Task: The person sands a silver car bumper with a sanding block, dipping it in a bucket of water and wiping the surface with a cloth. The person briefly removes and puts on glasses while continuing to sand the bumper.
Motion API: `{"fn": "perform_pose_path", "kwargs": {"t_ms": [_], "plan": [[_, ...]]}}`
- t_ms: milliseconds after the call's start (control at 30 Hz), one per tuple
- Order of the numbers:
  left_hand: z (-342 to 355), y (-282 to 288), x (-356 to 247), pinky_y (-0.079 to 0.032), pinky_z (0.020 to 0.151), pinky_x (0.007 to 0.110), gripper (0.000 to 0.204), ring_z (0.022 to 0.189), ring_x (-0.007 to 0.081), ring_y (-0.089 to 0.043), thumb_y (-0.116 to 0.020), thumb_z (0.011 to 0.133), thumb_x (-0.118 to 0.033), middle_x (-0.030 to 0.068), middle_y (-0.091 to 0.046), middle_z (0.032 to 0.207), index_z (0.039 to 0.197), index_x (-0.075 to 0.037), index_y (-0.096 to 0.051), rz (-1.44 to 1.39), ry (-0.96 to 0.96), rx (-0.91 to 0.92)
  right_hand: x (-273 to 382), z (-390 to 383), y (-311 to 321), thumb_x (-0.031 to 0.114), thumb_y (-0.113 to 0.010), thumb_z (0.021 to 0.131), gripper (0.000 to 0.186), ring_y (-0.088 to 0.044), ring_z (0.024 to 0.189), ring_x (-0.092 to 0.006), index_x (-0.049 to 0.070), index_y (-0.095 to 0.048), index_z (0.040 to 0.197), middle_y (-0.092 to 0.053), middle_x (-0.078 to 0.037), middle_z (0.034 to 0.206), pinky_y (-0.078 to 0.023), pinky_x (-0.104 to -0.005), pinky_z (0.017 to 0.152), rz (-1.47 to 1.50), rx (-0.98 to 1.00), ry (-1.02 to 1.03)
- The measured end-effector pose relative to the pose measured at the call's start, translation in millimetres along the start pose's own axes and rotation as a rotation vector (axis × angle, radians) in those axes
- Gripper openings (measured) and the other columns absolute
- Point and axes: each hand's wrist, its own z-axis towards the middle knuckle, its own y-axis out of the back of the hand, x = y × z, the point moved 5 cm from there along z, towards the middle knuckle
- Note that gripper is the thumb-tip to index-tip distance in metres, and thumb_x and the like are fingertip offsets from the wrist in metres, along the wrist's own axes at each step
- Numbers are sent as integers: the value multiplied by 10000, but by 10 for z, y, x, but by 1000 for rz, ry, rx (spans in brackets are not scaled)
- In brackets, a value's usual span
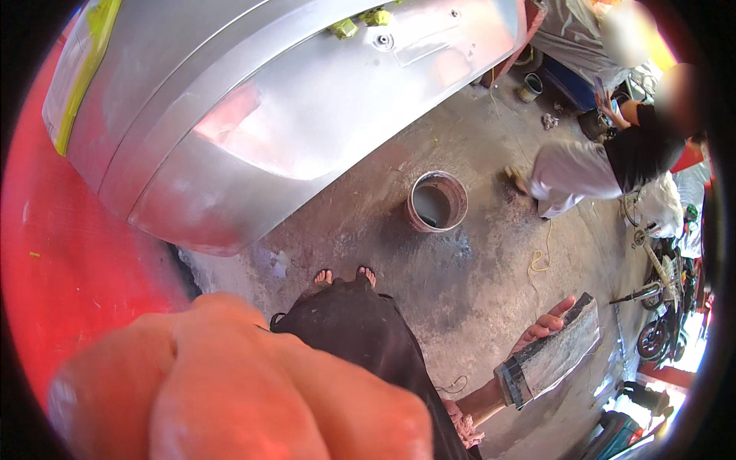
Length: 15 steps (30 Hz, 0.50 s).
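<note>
My left hand (238,383) looms very large and blurred at the lower left, close to the camera. Its knuckles are bent and the fingertips are hidden, so what it holds, if anything, does not show. Low on the right, my right hand (541,328) grips a flat rectangular sanding block (556,354) with a worn grey face and dark edges. Its fingers curl over the block's far edge. Ahead of me is a large silver-grey vehicle body panel (345,115), with paler and reddish patches, apart from both hands.
A bucket (412,211) of greyish liquid stands on the stained concrete floor (368,184). A person (606,169) in a black top and pale trousers is at the right. A yellow cord (541,263) lies near them. Motorbikes (659,307) line the right side. A red surface (61,253) is at left.
</note>
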Motion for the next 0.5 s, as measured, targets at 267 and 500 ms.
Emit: {"fn": "perform_pose_path", "kwargs": {"t_ms": [267, 500], "plan": [[181, -81, 202, -476, 744, 414, 441, 899, 287, -615, -565, 1097, -284, 266, -640, 1177, 1389, 45, -537, -138, 52, 50, 15, 11, 65, 305, -654, 1046, 762, -584, 1331, -353, 161, -293, 1701, -290, -144, 1748, -544, -482, 1080, -66, 92, -66], [272, -65, 345, -462, 802, 423, 470, 968, 297, -597, -567, 1098, -304, 263, -622, 1224, 1409, 46, -528, -231, 66, 84, 9, 4, 10, 329, -643, 1050, 770, -572, 1341, -342, 182, -272, 1709, -288, -106, 1757, -534, -476, 1082, -105, 94, -76]]}}
